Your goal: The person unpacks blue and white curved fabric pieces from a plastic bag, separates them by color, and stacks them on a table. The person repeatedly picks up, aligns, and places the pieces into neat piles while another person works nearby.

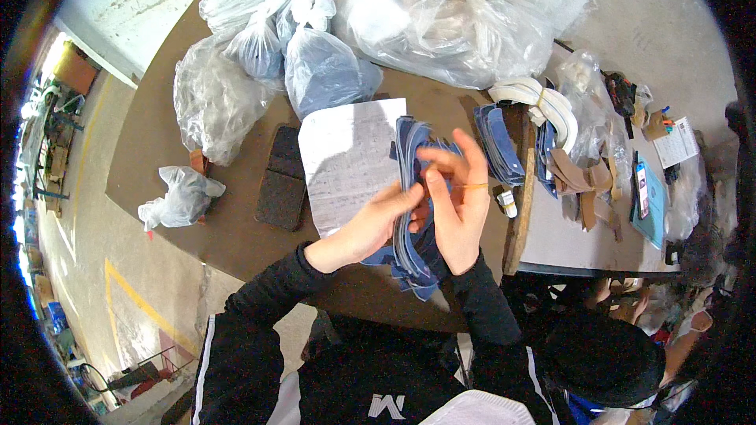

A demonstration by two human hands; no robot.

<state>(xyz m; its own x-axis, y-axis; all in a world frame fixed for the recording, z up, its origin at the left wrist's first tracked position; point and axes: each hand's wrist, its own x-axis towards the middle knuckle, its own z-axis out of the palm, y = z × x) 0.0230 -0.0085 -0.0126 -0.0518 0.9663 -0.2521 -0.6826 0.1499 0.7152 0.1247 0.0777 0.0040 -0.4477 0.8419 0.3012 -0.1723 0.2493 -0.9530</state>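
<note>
A bundle of curved blue denim pieces (407,248), stacked in layers, stands nearly upright in front of me. My left hand (366,224) is closed round its middle, thumb across the layers. Beside the bundle on the right is my right hand (461,216), with thumb and forefinger apart and the fingers bent toward the pieces. A thin yellow band crosses a finger of that hand; whether it is a ring or a rubber band, I cannot tell. The lower fingers are partly hidden behind the bundle. Under and behind it lies a white sheet of paper (346,161) with writing.
Clear plastic bags (331,71) with blue contents stand at the back, next to a large bag (449,24). A dark phone-like case (281,177) lies left of the paper. More denim pieces (499,145) lie right, near a wooden strip (520,197). Another person (606,354) sits at lower right.
</note>
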